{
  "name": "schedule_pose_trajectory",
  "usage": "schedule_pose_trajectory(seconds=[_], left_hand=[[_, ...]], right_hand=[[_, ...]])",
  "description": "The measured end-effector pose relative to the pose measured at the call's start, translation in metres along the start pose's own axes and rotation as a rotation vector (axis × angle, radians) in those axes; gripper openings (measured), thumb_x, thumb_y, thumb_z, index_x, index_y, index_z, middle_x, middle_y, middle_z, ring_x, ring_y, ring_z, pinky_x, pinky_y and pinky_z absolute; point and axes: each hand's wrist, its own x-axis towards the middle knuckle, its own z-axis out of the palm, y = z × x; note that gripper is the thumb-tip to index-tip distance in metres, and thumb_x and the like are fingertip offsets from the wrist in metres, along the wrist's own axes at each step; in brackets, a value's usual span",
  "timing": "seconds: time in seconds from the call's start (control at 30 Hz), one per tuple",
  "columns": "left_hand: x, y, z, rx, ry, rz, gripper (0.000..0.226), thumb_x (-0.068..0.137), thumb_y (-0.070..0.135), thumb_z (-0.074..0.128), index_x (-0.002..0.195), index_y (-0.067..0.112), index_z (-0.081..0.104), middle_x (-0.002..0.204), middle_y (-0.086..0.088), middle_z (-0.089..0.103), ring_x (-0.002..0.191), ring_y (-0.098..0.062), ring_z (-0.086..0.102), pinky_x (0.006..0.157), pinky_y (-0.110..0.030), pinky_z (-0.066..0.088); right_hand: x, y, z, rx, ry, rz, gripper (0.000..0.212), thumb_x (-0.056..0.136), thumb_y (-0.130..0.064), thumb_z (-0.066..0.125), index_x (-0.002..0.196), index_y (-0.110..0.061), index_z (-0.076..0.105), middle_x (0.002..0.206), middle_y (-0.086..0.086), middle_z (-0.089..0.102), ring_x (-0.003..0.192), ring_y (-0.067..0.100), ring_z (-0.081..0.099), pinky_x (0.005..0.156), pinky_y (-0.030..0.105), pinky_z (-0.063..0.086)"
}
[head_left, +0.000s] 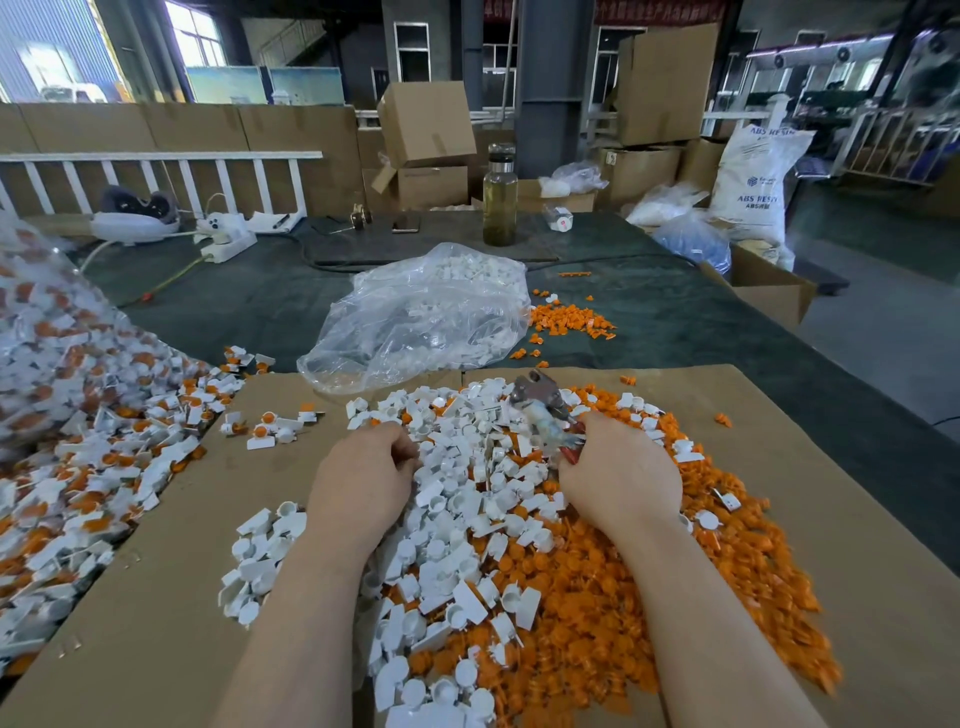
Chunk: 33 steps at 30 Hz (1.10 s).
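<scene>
— What are the hands doing?

— The right hand (621, 475) grips a metal tool (543, 410) by its red handles, fingers wrapped tight. The tool's grey head points up and away from the person and is blurred.

— And the other hand?

— The left hand (363, 475) rests on the white plastic pieces (467, 499) with its fingers curled under. I cannot tell whether they pinch a piece or hold nothing.

— Where does the tool sit in relation to the heap?

— Just above its far edge, between the white pieces and the orange caps (675, 597), which spread to the right and touch them. Both lie on a cardboard sheet (156, 597) on the desk (701, 322).

— Anything else nearby?

— A clear plastic bag (415, 322) with more white pieces lies just beyond the cardboard. To the left is a mound of white-and-orange pieces (78, 467), and a glass bottle (500, 202) stands upright at the far side.
</scene>
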Motion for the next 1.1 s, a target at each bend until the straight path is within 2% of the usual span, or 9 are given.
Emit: schedule_pose_trajectory(seconds=[0.07, 0.17, 0.23, 0.4, 0.57, 0.67, 0.77, 0.93, 1.1], left_hand=[[0.001, 0.0, 0.001, -0.009, -0.015, 0.006, 0.01, 0.094, 0.015, 0.064, 0.094, 0.025, 0.064, 0.1, 0.003, 0.068, 0.092, -0.016, 0.059, 0.08, -0.033, 0.052], [0.001, 0.0, 0.002, 0.019, -0.063, 0.035, 0.025, 0.096, 0.012, 0.056, 0.117, 0.025, 0.061, 0.11, -0.001, 0.066, 0.098, -0.021, 0.061, 0.085, -0.038, 0.053], [0.002, 0.0, 0.003, 0.045, -0.095, 0.063, 0.034, 0.097, 0.011, 0.055, 0.127, 0.025, 0.062, 0.117, -0.004, 0.061, 0.104, -0.022, 0.061, 0.09, -0.04, 0.053], [0.003, -0.003, 0.002, 0.04, -0.093, 0.067, 0.027, 0.097, 0.012, 0.057, 0.122, 0.021, 0.063, 0.121, -0.004, 0.058, 0.103, -0.02, 0.06, 0.088, -0.032, 0.051], [0.002, 0.0, -0.001, 0.086, -0.119, 0.061, 0.021, 0.096, 0.019, 0.06, 0.116, 0.016, 0.062, 0.119, -0.005, 0.057, 0.107, -0.021, 0.058, 0.093, -0.037, 0.051], [0.001, 0.0, -0.002, 0.115, -0.148, 0.087, 0.024, 0.097, 0.022, 0.059, 0.119, 0.016, 0.06, 0.119, -0.005, 0.055, 0.109, -0.022, 0.056, 0.094, -0.037, 0.05], [0.001, 0.0, -0.002, 0.118, -0.155, 0.098, 0.025, 0.098, 0.023, 0.057, 0.122, 0.018, 0.06, 0.12, -0.004, 0.055, 0.11, -0.022, 0.054, 0.093, -0.036, 0.048], [0.001, -0.001, -0.002, 0.089, -0.142, 0.074, 0.011, 0.096, 0.023, 0.059, 0.105, 0.018, 0.056, 0.104, -0.001, 0.055, 0.093, -0.018, 0.053, 0.075, -0.031, 0.045], [0.0, 0.005, -0.006, 0.018, -0.041, 0.024, 0.006, 0.096, 0.027, 0.059, 0.095, 0.023, 0.054, 0.083, 0.011, 0.058, 0.082, -0.015, 0.059, 0.078, -0.037, 0.051]], right_hand=[[0.003, 0.001, 0.0, 0.104, 0.014, 0.0, 0.024, 0.092, -0.045, 0.055, 0.103, -0.024, 0.055, 0.079, -0.009, 0.056, 0.069, 0.013, 0.054, 0.05, 0.026, 0.039], [0.007, 0.003, 0.0, 0.253, -0.006, -0.011, 0.016, 0.093, -0.041, 0.056, 0.094, -0.027, 0.048, 0.073, -0.015, 0.048, 0.065, 0.007, 0.05, 0.048, 0.023, 0.037], [0.007, 0.004, 0.0, 0.321, -0.015, -0.02, 0.012, 0.092, -0.037, 0.058, 0.093, -0.027, 0.051, 0.075, -0.014, 0.052, 0.065, 0.006, 0.051, 0.049, 0.023, 0.038], [0.005, 0.001, 0.0, 0.386, -0.048, -0.057, 0.008, 0.091, -0.031, 0.059, 0.092, -0.023, 0.06, 0.075, -0.011, 0.058, 0.063, 0.007, 0.055, 0.048, 0.021, 0.036], [0.004, -0.003, 0.0, 0.447, -0.014, -0.085, 0.01, 0.093, -0.035, 0.06, 0.094, -0.029, 0.051, 0.078, -0.016, 0.053, 0.068, 0.003, 0.052, 0.052, 0.02, 0.036], [0.003, -0.004, -0.002, 0.496, -0.019, -0.094, 0.012, 0.093, -0.033, 0.06, 0.095, -0.031, 0.048, 0.08, -0.018, 0.053, 0.072, 0.003, 0.053, 0.056, 0.019, 0.04], [0.003, -0.006, -0.003, 0.518, -0.026, -0.095, 0.008, 0.093, -0.029, 0.061, 0.092, -0.024, 0.054, 0.078, -0.013, 0.059, 0.07, 0.009, 0.059, 0.058, 0.026, 0.048], [0.001, -0.009, -0.005, 0.526, 0.016, -0.123, 0.006, 0.093, -0.028, 0.061, 0.097, -0.024, 0.06, 0.08, -0.012, 0.06, 0.07, 0.007, 0.056, 0.054, 0.023, 0.04], [-0.001, -0.01, -0.006, 0.593, 0.068, -0.126, 0.006, 0.092, -0.028, 0.063, 0.092, -0.024, 0.06, 0.082, -0.011, 0.058, 0.072, 0.007, 0.052, 0.057, 0.02, 0.035]])
